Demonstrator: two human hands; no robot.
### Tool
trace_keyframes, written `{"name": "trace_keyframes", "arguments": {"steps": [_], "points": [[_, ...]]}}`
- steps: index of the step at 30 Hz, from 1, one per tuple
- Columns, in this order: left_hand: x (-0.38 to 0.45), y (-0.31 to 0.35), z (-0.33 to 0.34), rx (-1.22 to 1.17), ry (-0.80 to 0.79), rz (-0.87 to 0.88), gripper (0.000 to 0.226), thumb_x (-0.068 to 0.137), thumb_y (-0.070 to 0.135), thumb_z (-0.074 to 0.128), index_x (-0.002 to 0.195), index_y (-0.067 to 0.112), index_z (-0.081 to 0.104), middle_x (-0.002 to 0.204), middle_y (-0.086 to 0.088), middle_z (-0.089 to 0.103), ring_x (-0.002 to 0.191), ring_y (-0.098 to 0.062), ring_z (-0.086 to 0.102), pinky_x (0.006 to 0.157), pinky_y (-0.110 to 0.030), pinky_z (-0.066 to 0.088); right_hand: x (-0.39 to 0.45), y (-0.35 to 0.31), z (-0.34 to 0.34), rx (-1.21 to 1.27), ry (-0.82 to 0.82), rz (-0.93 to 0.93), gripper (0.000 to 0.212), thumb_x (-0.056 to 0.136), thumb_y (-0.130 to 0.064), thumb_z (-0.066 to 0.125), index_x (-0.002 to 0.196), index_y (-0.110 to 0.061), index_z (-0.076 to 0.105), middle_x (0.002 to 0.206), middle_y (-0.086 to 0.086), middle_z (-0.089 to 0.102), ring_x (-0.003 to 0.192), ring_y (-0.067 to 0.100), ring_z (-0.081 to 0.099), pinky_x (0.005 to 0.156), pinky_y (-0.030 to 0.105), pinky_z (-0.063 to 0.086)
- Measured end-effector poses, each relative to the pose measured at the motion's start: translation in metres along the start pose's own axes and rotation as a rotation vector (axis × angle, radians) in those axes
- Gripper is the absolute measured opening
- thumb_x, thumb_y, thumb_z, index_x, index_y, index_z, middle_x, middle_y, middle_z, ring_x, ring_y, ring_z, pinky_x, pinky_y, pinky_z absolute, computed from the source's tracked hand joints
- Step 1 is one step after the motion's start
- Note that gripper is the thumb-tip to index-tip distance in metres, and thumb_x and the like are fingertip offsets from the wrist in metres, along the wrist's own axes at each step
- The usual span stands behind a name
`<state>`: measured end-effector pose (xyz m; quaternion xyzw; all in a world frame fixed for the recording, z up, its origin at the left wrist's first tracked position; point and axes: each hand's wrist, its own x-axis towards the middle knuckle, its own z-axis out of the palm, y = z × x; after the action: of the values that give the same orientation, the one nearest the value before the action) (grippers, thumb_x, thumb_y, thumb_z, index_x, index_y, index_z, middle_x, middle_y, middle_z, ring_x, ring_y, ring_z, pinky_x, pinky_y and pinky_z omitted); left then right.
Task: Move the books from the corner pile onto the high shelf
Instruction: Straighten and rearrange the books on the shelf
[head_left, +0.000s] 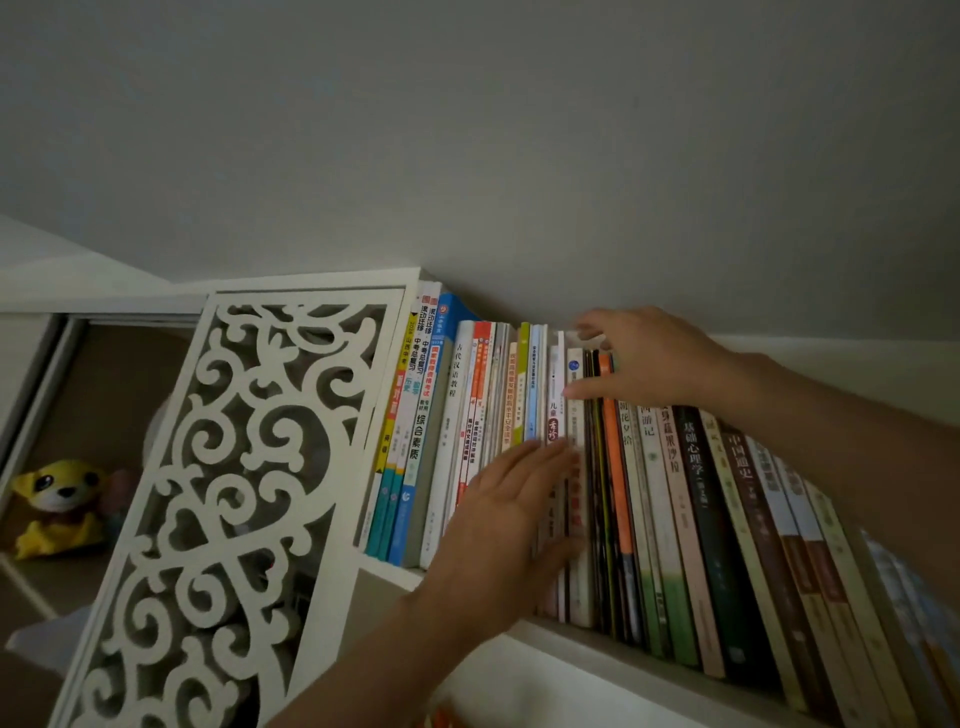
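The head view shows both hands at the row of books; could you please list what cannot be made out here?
- Corner pile: outside the head view entirely.
- Spines under the left hand: covered by palm and fingers.
- Top of the orange book: hidden by the right hand, so its grip is unclear.
- Rightmost books: blurred, cut by the frame edge.
- Yellow plush toy: dim, partly behind the carved panel.

You have open room above the tightly packed books (670, 467); the carved panel (234, 467) blocks the left.
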<state>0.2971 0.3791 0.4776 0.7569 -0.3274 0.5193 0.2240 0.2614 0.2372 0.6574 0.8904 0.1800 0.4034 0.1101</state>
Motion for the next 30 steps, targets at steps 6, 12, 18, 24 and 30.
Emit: {"name": "trace_keyframes", "arguments": {"steps": [6, 12, 18, 24, 30], "points": [[0.009, -0.013, 0.010, 0.233, -0.029, 0.027, 0.088, 0.073, 0.066, 0.054, 0.148, 0.028, 0.028, 0.159, 0.009, 0.020, 0.145, -0.023, 0.016, 0.114, -0.051, 0.017, -0.006, 0.001, 0.021, 0.157, 0.105, 0.029, 0.055, 0.077, -0.040, 0.075, 0.127, -0.027, 0.054, 0.113, -0.005, 0.067, 0.089, 0.008, 0.064, 0.077, 0.029, 0.054], [0.019, -0.022, 0.004, 0.247, 0.065, 0.078, 0.075, 0.076, 0.065, 0.058, 0.139, 0.029, 0.037, 0.150, 0.011, 0.036, 0.134, -0.022, 0.031, 0.106, -0.045, 0.028, 0.004, 0.011, 0.013, 0.279, 0.045, 0.096, 0.078, 0.065, -0.035, 0.086, 0.131, -0.022, 0.046, 0.129, -0.002, 0.062, 0.113, 0.015, 0.060, 0.090, 0.036, 0.051], [0.072, -0.012, -0.010, 0.357, 0.178, 0.035, 0.054, 0.096, 0.046, 0.043, 0.140, 0.016, 0.037, 0.142, -0.002, 0.048, 0.120, -0.023, 0.045, 0.095, -0.038, 0.040, 0.004, 0.020, 0.013, 0.293, -0.006, 0.034, 0.064, 0.074, -0.038, 0.079, 0.129, -0.024, 0.050, 0.127, -0.004, 0.061, 0.108, 0.012, 0.062, 0.089, 0.032, 0.052], [0.094, -0.007, -0.011, 0.552, 0.201, 0.062, 0.043, 0.095, 0.041, 0.039, 0.129, 0.014, 0.046, 0.133, -0.006, 0.053, 0.108, -0.024, 0.048, 0.088, -0.039, 0.043, 0.006, 0.026, 0.020, 0.296, 0.061, -0.008, 0.054, 0.086, -0.040, 0.067, 0.134, -0.024, 0.049, 0.132, -0.003, 0.059, 0.117, 0.013, 0.057, 0.098, 0.035, 0.049], [0.108, -0.004, -0.023, 0.368, 0.119, 0.058, 0.044, 0.088, 0.039, 0.051, 0.125, 0.016, 0.042, 0.115, -0.002, 0.057, 0.103, -0.019, 0.045, 0.087, -0.034, 0.042, 0.004, 0.022, 0.024, 0.124, 0.077, -0.042, 0.054, 0.082, -0.042, 0.067, 0.130, -0.027, 0.050, 0.122, -0.004, 0.056, 0.107, 0.016, 0.055, 0.086, 0.037, 0.049]]}}
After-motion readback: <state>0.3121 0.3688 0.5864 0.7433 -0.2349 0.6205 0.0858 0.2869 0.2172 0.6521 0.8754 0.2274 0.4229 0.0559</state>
